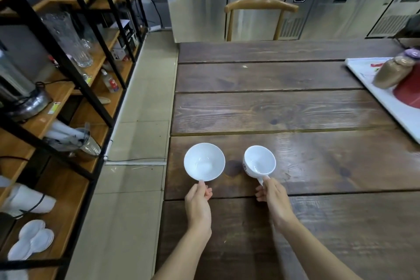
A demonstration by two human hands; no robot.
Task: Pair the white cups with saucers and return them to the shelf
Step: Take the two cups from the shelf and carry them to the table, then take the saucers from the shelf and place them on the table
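My left hand [198, 198] pinches the near rim of a white saucer [204, 162], which tilts up over the left edge of the dark wooden table [284, 109]. To its right, my right hand [271, 193] grips the handle of a white cup [259, 161] with a dark logo on its side. The cup is empty and sits close to the tabletop; I cannot tell whether it touches. Cup and saucer are apart, side by side.
A black-framed wooden shelf [68, 107] runs along the left, holding glassware [75, 41], a metal appliance, cups and white saucer stacks [31, 240]. A tiled aisle separates shelf and table. A white tray [386, 98] with a jar and red bowl sits far right. A wooden chair [261, 7] stands behind.
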